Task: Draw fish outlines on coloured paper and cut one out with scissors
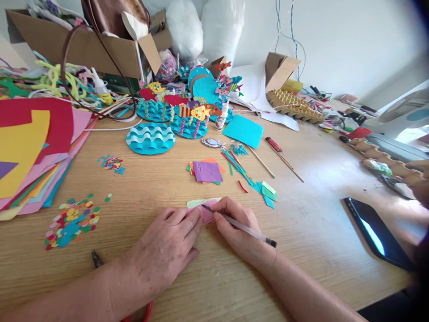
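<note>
The wooden table (311, 223) is carrying all the material, and no brand, label or readable writing is showing on any item. A stack of coloured paper sheets (33, 152) is lying at the far left edge, and blue wave discs (150, 138) with paper fish are sitting beyond the hands. A dark tablet (375, 232) is lying flat to the right. The left hand (167, 246) is resting palm down, fingers together, pressing the pink paper piece (205, 213) against the table near the front edge. The right hand (237, 228) is pinching a pen (241, 227) between thumb and fingers, tip touching the pink paper. Small paper dots (72, 221) are lying scattered to the left.
</note>
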Demonstrator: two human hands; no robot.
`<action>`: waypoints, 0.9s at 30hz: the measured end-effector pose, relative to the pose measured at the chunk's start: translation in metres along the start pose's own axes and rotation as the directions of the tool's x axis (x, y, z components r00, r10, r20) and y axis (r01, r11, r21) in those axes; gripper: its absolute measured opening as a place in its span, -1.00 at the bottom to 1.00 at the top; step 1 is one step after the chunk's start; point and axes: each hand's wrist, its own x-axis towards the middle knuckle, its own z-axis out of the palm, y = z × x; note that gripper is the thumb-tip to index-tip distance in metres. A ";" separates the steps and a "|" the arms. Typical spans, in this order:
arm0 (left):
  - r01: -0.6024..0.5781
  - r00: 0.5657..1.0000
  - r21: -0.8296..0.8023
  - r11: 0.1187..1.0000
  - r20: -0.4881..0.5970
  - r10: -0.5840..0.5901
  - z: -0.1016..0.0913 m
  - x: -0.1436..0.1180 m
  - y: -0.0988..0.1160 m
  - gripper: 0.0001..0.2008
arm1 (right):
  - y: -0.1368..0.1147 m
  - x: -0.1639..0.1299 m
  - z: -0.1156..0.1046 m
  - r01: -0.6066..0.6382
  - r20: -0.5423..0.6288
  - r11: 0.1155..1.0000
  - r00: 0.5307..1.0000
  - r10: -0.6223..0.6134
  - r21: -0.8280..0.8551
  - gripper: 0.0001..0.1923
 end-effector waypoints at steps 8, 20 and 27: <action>-0.014 0.999 0.020 1.000 -0.028 0.014 0.000 0.005 0.001 -0.64 | -0.001 0.001 0.001 0.023 -0.011 1.000 1.000 -0.023 -0.019 -0.89; -0.006 0.999 0.046 0.999 -0.049 0.008 0.004 0.003 0.001 -0.62 | 0.000 0.001 0.002 0.038 -0.012 0.999 0.999 -0.039 -0.037 -0.88; -0.013 0.996 0.069 0.998 -0.083 0.019 0.005 0.003 0.001 -0.59 | 0.000 0.001 0.002 0.029 -0.004 0.998 1.000 -0.030 -0.060 -0.88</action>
